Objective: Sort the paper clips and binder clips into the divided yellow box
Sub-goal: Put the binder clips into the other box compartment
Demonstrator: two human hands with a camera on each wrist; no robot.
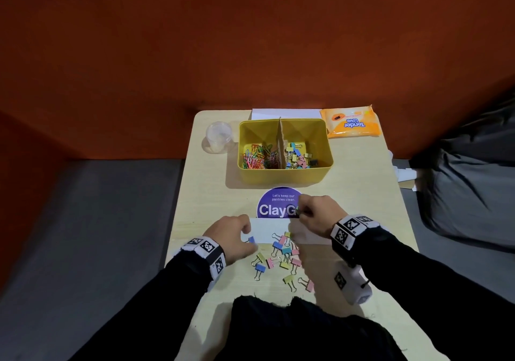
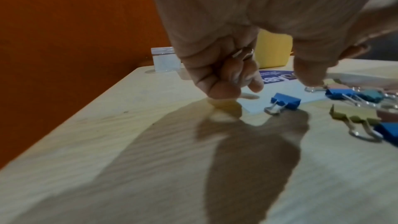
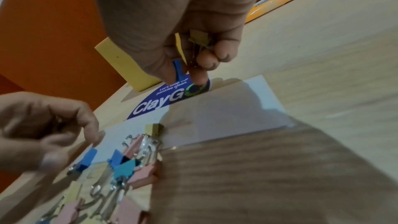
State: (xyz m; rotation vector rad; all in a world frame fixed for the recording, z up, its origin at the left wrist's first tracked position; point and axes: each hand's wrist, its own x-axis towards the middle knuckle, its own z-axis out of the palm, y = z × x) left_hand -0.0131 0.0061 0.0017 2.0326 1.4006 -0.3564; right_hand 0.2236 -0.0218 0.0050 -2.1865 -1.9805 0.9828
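The divided yellow box (image 1: 284, 178) stands mid-table, with coloured paper clips (image 1: 257, 157) in its left part and binder clips (image 1: 299, 156) in its right part. Several loose binder clips (image 1: 284, 252) lie in a pile near the front edge, partly on a white card (image 1: 266, 231). My left hand (image 1: 237, 236) hovers just left of the pile. Its curled fingers (image 2: 215, 74) hold a clip's wire handle, and its thumb reaches towards a blue binder clip (image 2: 285, 100). My right hand (image 1: 312, 211) is raised beyond the pile and grips yellow and blue binder clips (image 3: 193, 48).
A clear plastic cup (image 1: 218, 136) stands left of the box. An orange wipes pack (image 1: 352, 122) and a white sheet (image 1: 287, 113) lie at the back. A purple round sticker (image 1: 276, 204) lies between box and card. Orange walls enclose the small table.
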